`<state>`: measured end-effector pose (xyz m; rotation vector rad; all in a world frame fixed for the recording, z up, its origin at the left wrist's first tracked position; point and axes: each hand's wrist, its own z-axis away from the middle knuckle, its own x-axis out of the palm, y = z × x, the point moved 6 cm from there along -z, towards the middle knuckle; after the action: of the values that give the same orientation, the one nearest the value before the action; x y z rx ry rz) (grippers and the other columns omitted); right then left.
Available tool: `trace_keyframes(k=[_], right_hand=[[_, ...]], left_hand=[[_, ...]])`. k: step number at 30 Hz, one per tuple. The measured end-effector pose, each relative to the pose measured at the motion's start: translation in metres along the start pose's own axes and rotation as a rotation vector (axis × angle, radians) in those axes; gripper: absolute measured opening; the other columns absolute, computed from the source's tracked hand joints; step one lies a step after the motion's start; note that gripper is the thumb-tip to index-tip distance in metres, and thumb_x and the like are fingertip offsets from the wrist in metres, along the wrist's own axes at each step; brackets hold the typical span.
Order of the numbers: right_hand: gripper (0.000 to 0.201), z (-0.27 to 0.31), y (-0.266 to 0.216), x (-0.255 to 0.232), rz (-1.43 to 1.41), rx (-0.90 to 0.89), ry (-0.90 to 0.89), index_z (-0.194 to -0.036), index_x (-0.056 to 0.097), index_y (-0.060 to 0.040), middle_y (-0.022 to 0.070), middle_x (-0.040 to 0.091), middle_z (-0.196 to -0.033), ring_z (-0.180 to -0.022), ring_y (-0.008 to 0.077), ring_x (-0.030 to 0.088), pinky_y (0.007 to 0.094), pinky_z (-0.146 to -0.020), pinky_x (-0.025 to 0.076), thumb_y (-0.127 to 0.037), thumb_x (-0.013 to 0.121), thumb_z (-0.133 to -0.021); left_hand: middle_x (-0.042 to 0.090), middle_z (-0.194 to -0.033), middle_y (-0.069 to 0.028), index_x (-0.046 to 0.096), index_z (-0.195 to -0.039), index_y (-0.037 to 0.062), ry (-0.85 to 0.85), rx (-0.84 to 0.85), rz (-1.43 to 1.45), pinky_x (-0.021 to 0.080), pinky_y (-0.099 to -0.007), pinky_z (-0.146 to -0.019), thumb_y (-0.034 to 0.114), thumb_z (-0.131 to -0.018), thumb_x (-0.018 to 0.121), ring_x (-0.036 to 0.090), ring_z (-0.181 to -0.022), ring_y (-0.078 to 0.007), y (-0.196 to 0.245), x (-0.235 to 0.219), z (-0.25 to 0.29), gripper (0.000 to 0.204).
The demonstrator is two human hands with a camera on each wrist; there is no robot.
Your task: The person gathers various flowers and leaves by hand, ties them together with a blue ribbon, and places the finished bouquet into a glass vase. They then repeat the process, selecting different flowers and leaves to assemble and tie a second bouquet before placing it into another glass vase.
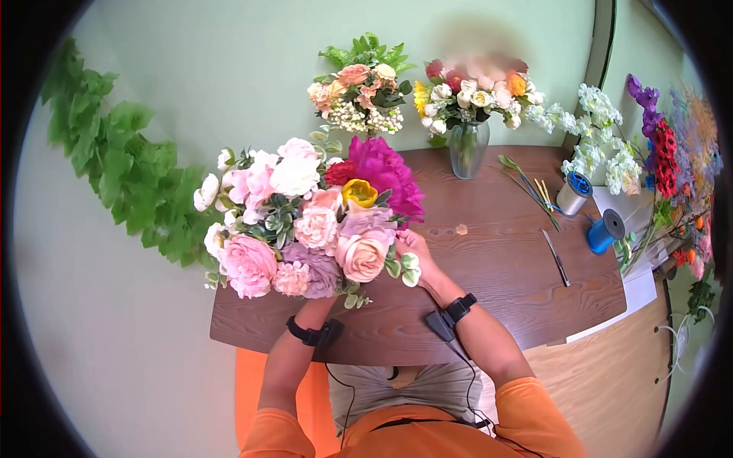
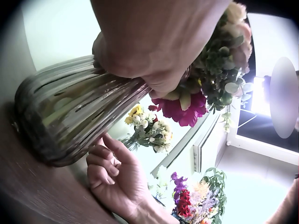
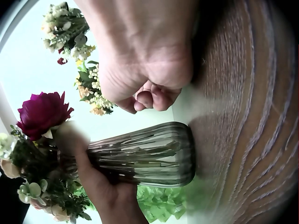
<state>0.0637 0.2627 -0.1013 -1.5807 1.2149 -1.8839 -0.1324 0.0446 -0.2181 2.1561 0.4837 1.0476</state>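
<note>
Two hands at ribbed glass vase (image 3: pixel 145 156), near table's (image 1: pixel 489 267) front-left edge. Left hand (image 3: pixel 105 186) grips vase neck; right hand (image 3: pixel 145 70) loosely curled beside base, empty. Top-heavy bouquet (image 1: pixel 305 221) risks tipping if grip loosens.

We see a ribbed smoky glass vase (image 3: pixel 145 156) standing upright near the table's left edge, packed with pink, peach and magenta flowers (image 1: pixel 305 217).
</note>
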Motion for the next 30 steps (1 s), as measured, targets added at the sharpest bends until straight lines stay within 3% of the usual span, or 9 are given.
trace_keyframes(k=[2, 5, 6, 10, 13, 15, 17, 18, 30], right_hand=[[0.022, 0.007, -0.012, 0.008, 0.029, -0.022, -0.005, -0.118, 0.061, -0.0012, 0.0015, 0.069, -0.095, -0.076, 0.0063, 0.063, 0.0208, -0.066, 0.05, 0.0, 0.061, -0.095], [0.041, 0.003, -0.015, 0.013, 0.04, -0.097, -0.125, -0.13, 0.054, 0.0002, 0.0067, 0.065, -0.115, -0.096, 0.0116, 0.064, 0.0257, -0.084, 0.052, 0.004, 0.059, -0.089], [0.059, 0.001, -0.016, 0.013, 0.133, -0.09, -0.178, -0.141, 0.045, 0.0003, 0.011, 0.058, -0.133, -0.118, 0.0191, 0.059, 0.0308, -0.096, 0.051, 0.003, 0.058, -0.084], [0.075, 0.028, -0.061, 0.046, 0.032, -0.029, -0.339, -0.151, 0.038, -0.0024, 0.0105, 0.051, -0.147, -0.143, 0.0248, 0.041, 0.0377, -0.112, 0.043, 0.0, 0.066, -0.082], [0.078, 0.032, -0.088, 0.078, 0.486, -0.197, -0.49, -0.151, 0.04, -0.0049, 0.0098, 0.051, -0.148, -0.141, 0.023, 0.044, 0.0403, -0.114, 0.042, -0.001, 0.072, -0.08], [0.071, 0.031, -0.091, 0.092, 0.431, -0.248, -0.486, -0.145, 0.048, -0.005, 0.011, 0.054, -0.145, -0.136, 0.0218, 0.048, 0.0413, -0.113, 0.041, -0.002, 0.076, -0.08], [0.055, 0.031, -0.098, 0.099, 0.722, -0.161, -0.334, -0.134, 0.059, -0.0032, 0.012, 0.061, -0.136, -0.126, 0.0222, 0.056, 0.0405, -0.109, 0.044, -0.005, 0.077, -0.082], [0.042, 0.02, -0.082, 0.089, 0.675, -0.574, -0.49, -0.125, 0.064, -0.0015, 0.0117, 0.067, -0.125, -0.113, 0.0221, 0.062, 0.038, -0.101, 0.049, -0.008, 0.076, -0.086], [0.042, 0.0, -0.095, 0.127, 0.742, -0.57, -0.504, -0.128, 0.062, -0.0025, 0.0115, 0.067, -0.123, -0.113, 0.0227, 0.063, 0.0376, -0.1, 0.05, -0.007, 0.071, -0.088]], left_hand=[[0.063, -0.125, -0.0114, 0.054, -0.131, 0.0053, 0.01, 0.043, -0.064, 0.05, -0.0424, -0.097, 0.037, -0.096, 0.067, 0.062, -0.111, -0.0247, 0.006, 0.001, 0.012, 0.049], [0.064, -0.123, -0.0117, 0.055, -0.13, 0.005, 0.022, 0.11, -0.161, 0.05, -0.0427, -0.097, 0.037, -0.096, 0.067, 0.062, -0.11, -0.0253, 0.011, 0.008, 0.029, 0.048], [0.064, -0.123, -0.0118, 0.056, -0.129, 0.0049, 0.027, 0.134, -0.192, 0.05, -0.0429, -0.097, 0.037, -0.096, 0.067, 0.062, -0.11, -0.0255, 0.012, 0.011, 0.031, 0.048], [0.065, -0.121, -0.0121, 0.057, -0.126, 0.0046, 0.06, 0.238, -0.317, 0.05, -0.0433, -0.096, 0.038, -0.096, 0.066, 0.063, -0.109, -0.0262, 0.023, 0.019, 0.047, 0.046], [0.065, -0.12, -0.0124, 0.059, -0.125, 0.0043, 0.086, 0.312, -0.419, 0.05, -0.0437, -0.095, 0.038, -0.096, 0.066, 0.063, -0.108, -0.0268, 0.023, 0.038, 0.046, 0.045], [0.066, -0.119, -0.0125, 0.059, -0.123, 0.0041, 0.094, 0.36, -0.489, 0.05, -0.0439, -0.095, 0.038, -0.096, 0.066, 0.064, -0.107, -0.0272, 0.016, 0.068, 0.022, 0.044], [0.066, -0.118, -0.0127, 0.06, -0.122, 0.0039, 0.102, 0.404, -0.557, 0.05, -0.0442, -0.094, 0.038, -0.096, 0.066, 0.064, -0.106, -0.0276, 0.021, 0.077, 0.021, 0.044], [0.067, -0.118, -0.0128, 0.061, -0.121, 0.0038, 0.108, 0.428, -0.59, 0.05, -0.0443, -0.094, 0.038, -0.096, 0.066, 0.064, -0.106, -0.0278, 0.027, 0.077, 0.026, 0.043], [0.069, -0.112, -0.0138, 0.065, -0.114, 0.0028, 0.212, 0.643, -1.013, 0.051, -0.0458, -0.092, 0.04, -0.096, 0.064, 0.066, -0.102, -0.0301, 0.045, 0.128, 0.025, 0.041]])
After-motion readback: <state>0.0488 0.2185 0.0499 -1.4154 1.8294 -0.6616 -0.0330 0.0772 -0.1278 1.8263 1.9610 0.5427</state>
